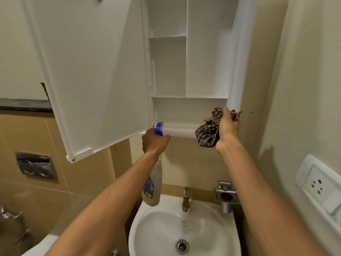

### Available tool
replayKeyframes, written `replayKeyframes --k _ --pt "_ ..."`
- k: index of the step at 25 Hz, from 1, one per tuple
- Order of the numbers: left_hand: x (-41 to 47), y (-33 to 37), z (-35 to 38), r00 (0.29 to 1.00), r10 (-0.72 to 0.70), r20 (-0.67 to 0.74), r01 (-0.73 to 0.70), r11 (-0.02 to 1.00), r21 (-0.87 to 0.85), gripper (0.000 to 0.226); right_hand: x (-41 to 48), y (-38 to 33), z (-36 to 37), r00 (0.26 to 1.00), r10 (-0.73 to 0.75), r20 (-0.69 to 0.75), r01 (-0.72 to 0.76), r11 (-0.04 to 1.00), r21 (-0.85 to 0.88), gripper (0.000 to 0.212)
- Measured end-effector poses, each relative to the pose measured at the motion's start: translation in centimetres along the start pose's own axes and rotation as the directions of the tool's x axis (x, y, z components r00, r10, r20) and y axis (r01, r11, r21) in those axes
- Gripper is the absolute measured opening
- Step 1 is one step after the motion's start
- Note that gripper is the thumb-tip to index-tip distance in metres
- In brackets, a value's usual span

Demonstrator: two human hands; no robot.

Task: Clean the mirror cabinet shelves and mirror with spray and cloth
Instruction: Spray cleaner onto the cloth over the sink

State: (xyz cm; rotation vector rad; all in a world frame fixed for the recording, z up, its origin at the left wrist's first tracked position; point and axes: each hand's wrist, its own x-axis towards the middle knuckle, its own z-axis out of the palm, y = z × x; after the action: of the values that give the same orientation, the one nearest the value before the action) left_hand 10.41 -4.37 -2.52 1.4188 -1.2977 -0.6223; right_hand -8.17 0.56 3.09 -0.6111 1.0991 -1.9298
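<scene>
The checked cloth [208, 133] is bunched and gripped in the curled fingers of the right hand [227, 128], at the lower right corner of the white mirror cabinet [241, 61], beside its lowest shelf [184, 111]. The spray bottle [153, 185] is gripped round its neck by the left hand [154, 141], its blue head raised to the cabinet's lower left corner. The cabinet door [92, 71] is swung open to the left. A white sink [140, 228] and tap [186, 199] are seen below.
</scene>
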Motion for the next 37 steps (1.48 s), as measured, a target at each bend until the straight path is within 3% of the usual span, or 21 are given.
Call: replayKeyframes --k 3,5,8,13,15,17,20,25,30,32,35,37 --pt "-1.4 0.2 2.5 0.988 0.092 0.124 -0.089 0.995 -0.036 0.019 0.8 0.0 -0.7 0.999 0.009 0.045 -0.009 1.000 0.000 0.044" --pt "-2.3 -0.3 4.4 0.975 0.116 0.189 -0.112 0.993 -0.032 0.014 0.8 0.9 -1.5 0.989 0.104 0.104 -0.102 0.995 -0.023 0.056" --pt "-3.0 -3.7 5.9 0.962 0.127 0.244 -0.113 0.991 -0.071 0.013 0.1 4.4 -3.2 0.941 0.290 0.177 -0.275 0.956 -0.105 0.055" --pt "-1.9 -12.9 6.2 0.994 -0.048 0.095 0.065 0.980 -0.187 0.017 0.7 13.5 -4.7 0.831 0.543 0.121 -0.535 0.840 -0.097 0.046" --pt "-0.3 -16.6 6.6 0.991 -0.119 0.061 0.129 0.970 -0.206 0.015 2.0 17.5 -4.8 0.801 0.590 0.103 -0.594 0.804 0.011 0.041" --pt "1.4 -19.8 6.9 0.985 -0.164 0.057 0.172 0.966 -0.191 0.013 3.6 21.2 -4.7 0.762 0.634 0.131 -0.647 0.747 0.153 0.052" --pt "4.3 -23.3 7.2 0.988 -0.139 0.071 0.149 0.974 -0.170 0.011 6.2 25.4 -4.1 0.734 0.653 0.186 -0.679 0.694 0.241 0.060" --pt "9.0 -26.6 7.8 0.992 -0.023 0.123 0.036 0.994 -0.107 0.023 9.1 30.1 -2.8 0.709 0.685 0.169 -0.705 0.675 0.220 0.057" --pt "11.1 -27.5 9.9 0.987 -0.047 -0.152 0.019 0.984 -0.177 0.031 9.8 32.8 -1.6 0.692 0.718 0.075 -0.714 0.666 0.217 0.054" --pt "11.5 -27.1 10.8 0.980 -0.060 -0.188 0.032 0.988 -0.153 0.042 9.3 33.0 -1.4 0.702 0.710 0.056 -0.705 0.681 0.199 0.056" --pt "11.0 -27.0 11.5 0.984 -0.129 -0.119 0.117 0.987 -0.107 0.074 8.3 32.7 -1.6 0.738 0.670 0.082 -0.663 0.698 0.271 0.059" --pt "10.3 -27.4 11.4 0.988 -0.136 -0.072 0.132 0.990 -0.047 0.083 7.6 32.0 -2.0 0.778 0.613 0.134 -0.617 0.708 0.343 0.053"
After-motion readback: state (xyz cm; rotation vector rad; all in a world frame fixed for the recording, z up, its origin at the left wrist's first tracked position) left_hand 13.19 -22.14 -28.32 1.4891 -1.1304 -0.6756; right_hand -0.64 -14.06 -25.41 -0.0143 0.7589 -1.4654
